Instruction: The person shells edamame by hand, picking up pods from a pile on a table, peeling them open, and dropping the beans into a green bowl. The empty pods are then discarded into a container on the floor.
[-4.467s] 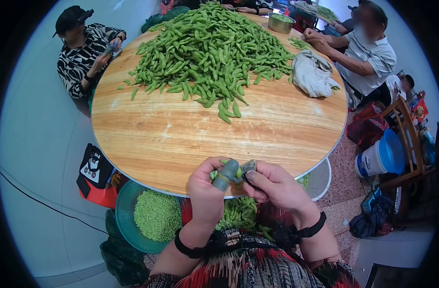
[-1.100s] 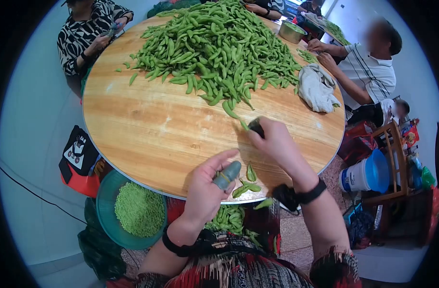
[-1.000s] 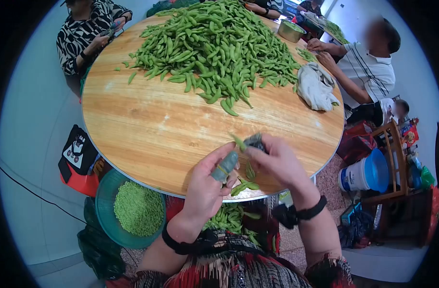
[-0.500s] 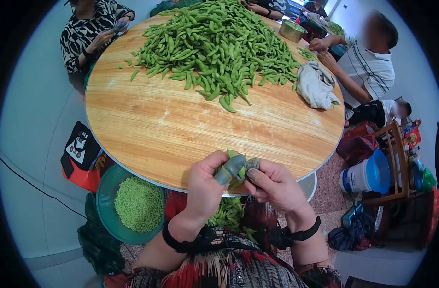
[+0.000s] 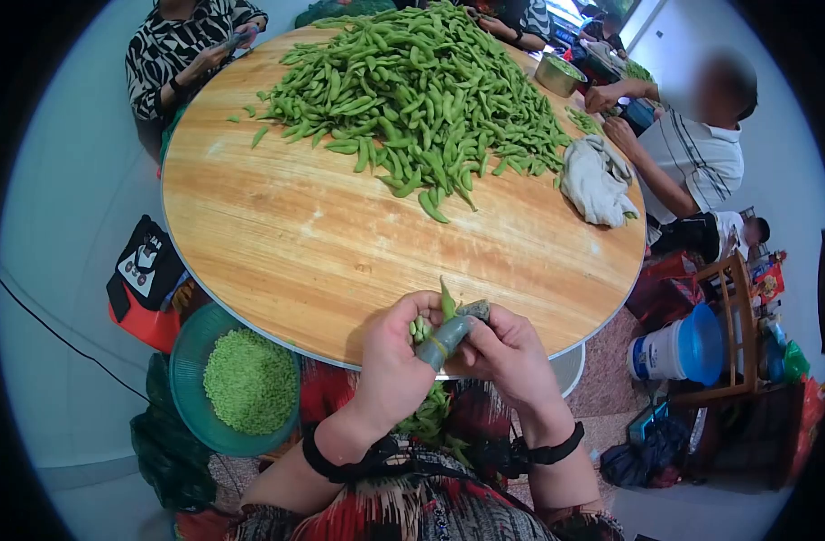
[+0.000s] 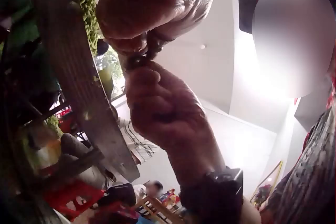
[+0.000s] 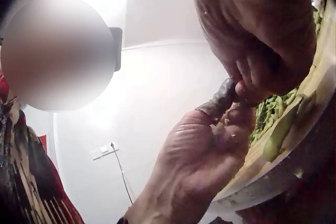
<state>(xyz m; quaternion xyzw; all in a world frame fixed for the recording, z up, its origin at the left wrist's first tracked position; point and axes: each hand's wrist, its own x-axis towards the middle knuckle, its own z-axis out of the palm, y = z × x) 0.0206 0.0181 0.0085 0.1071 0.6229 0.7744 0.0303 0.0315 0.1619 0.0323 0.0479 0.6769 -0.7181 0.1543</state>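
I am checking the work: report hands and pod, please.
Left hand holding green pod, loose beans. Right hand close against left. Fingers partly hide pod.

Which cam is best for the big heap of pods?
Head view: it shows the heap of pods almost whole, from above on the table, clipped only at the top. The right wrist view gives a partly blocked patch; the left wrist view, just a narrow green strip near its left edge.

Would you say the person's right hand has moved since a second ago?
Yes, the right hand has drawn back from the heaped green pods towards the near edge of the round wooden table.
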